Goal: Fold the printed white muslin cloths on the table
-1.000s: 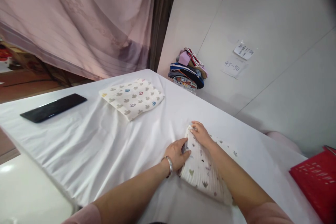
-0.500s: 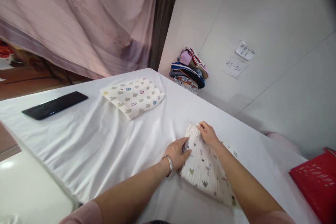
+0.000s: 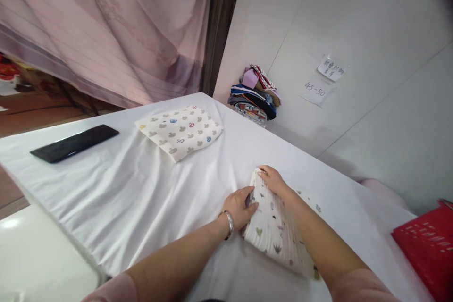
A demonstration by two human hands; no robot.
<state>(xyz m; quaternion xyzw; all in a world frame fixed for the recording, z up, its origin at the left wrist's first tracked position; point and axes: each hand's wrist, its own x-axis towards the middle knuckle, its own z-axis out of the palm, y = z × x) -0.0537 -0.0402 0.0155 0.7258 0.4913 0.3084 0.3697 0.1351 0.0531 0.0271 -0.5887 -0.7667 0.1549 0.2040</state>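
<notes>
White printed cloth [image 3: 267, 231] hides partly from me behind the right forearm [image 3: 322, 238]; right hand [image 3: 275, 181] pinches it, left hand [image 3: 238, 207] touches its edge, thumb and fingers apart. Sheeted table [image 3: 152, 193], grey wall [image 3: 371, 47].

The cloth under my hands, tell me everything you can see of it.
The cloth is off-white, printed with small plants and a green heart shape. It looks thin, soft and finely crinkled. It lies folded in layers on the white table, slanting toward the lower right. Your left hand grips its left edge; your right hand touches its top corner.
</notes>
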